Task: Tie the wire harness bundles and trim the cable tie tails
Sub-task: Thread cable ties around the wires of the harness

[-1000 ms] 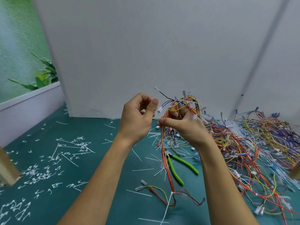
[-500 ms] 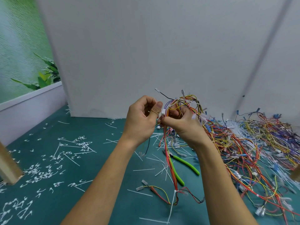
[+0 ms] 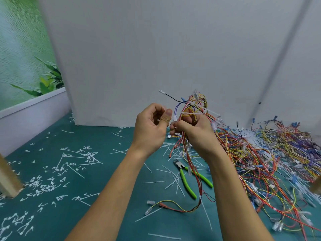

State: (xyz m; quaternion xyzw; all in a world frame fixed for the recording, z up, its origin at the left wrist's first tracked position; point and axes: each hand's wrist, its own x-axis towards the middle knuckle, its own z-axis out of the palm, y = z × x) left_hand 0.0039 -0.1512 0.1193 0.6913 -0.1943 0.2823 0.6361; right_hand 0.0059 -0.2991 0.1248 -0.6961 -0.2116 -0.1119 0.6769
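Teal tabletop (image 3: 104,214), with green-handled flush cutters (image 3: 187,178) lying on it. Loose white cable ties (image 3: 175,181) are scattered all round them. Clipped tie tails (image 3: 43,185) are strewn well to their left, a tangled heap of wire harnesses (image 3: 269,153) sits to their right, and far left stands what may be a wooden post (image 3: 7,178).

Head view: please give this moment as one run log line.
stage: tying | right hand: grips harness | left hand: curled beside harness, hold unclear | cutters: idle on table
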